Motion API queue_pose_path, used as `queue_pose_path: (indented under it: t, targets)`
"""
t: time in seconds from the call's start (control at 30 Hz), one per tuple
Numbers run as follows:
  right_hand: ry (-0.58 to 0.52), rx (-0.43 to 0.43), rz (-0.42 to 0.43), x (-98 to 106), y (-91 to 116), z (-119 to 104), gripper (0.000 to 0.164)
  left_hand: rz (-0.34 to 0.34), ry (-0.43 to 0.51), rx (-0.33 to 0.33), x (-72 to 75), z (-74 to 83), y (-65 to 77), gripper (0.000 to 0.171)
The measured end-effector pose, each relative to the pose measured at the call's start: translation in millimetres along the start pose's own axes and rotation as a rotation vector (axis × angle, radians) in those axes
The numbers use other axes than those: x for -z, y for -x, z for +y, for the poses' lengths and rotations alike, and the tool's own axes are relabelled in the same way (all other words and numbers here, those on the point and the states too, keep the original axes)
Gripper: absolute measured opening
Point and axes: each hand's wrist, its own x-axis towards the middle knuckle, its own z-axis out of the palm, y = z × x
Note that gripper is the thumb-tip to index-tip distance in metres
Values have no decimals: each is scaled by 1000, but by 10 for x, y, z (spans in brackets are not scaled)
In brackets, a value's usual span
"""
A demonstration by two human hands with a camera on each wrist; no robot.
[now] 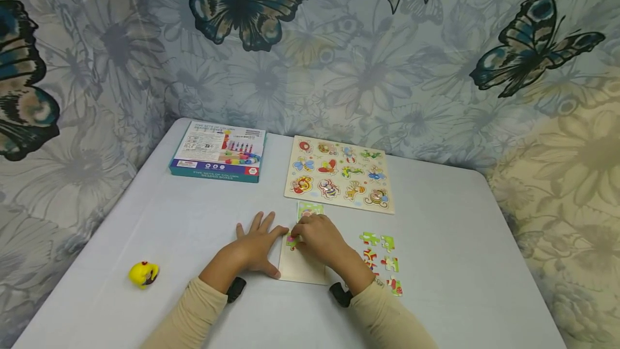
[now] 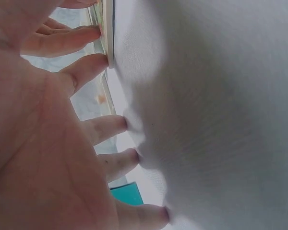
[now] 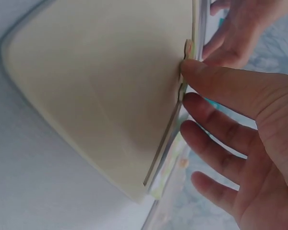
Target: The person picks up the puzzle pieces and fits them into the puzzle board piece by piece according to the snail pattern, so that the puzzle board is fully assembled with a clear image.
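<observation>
A pale wooden puzzle board [image 1: 302,271] lies on the table between both hands. My left hand [image 1: 256,249] has its fingers spread, with fingertips on the tabletop and the thumb and index finger at the board's left edge. My right hand [image 1: 322,238] reaches over the board and pinches a green and pink jigsaw piece [image 1: 291,242] near that same edge. In the right wrist view, thumb and fingertips hold the jigsaw piece [image 3: 188,49] at the board's surface. A green printed section [image 1: 310,209] shows at the far end, partly hidden by the right hand.
Several loose jigsaw pieces [image 1: 389,263] lie to the right, some behind the right wrist. An insect peg puzzle [image 1: 339,174] sits farther back. At the back left is a teal-sided box [image 1: 218,149]. A small yellow toy [image 1: 143,274] rests on the left.
</observation>
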Motion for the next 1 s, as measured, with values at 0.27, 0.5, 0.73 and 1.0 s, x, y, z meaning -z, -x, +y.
queue_pose_path:
  t: [0.27, 0.5, 0.73, 1.0]
  targets:
    - [-13, -14, 16, -1, 54, 34, 20, -7, -4, -13, -2, 57, -22, 91]
    - [-49, 7, -14, 59, 142, 57, 20, -7, 4, -9, -52, 55, -5, 92]
    - [-101, -35, 28, 186, 369, 349, 23, 22, -7, 11, -78, 15, 6, 94]
    - [-137, -234, 7, 280, 814, 823, 22, 18, 27, 3, -63, 22, 32, 95]
